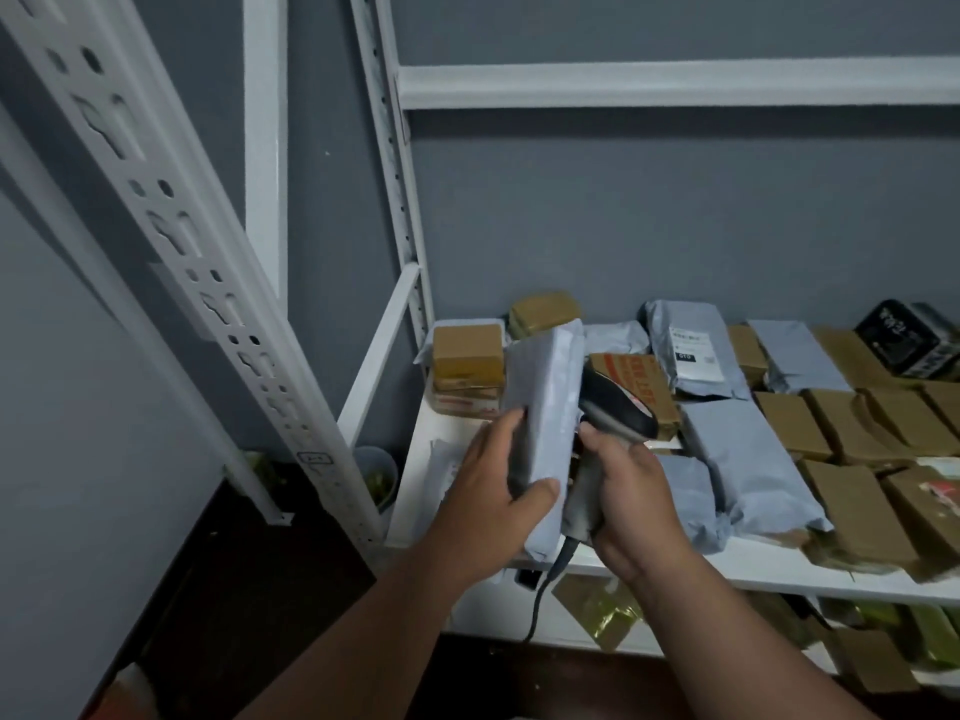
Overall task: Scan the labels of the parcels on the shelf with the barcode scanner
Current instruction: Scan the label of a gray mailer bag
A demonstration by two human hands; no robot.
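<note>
At the far left a perforated white upright point(171, 241) of a second rack is seen, with nothing to be scanned there. Next, a grey parcel point(545, 407) is held on edge above the shelf point(727, 563), its lower half gripped by the left hand point(498, 491), thumb across the near face and fingers curled behind. No label is visible on the faces shown; it is judged to lie on the side turned towards the scanner. Just beside it, the barcode scanner point(618, 402) is clasped by its handle in the right hand point(628, 496), fingers wrapped round, head angled at the parcel. For a clean read, the parcel should be held still, the label flattened and squared to the scanner window, and a small gap kept. Further right, grey and brown parcels point(831, 423) lie flat on the shelf, presumably awaiting scanning.
</note>
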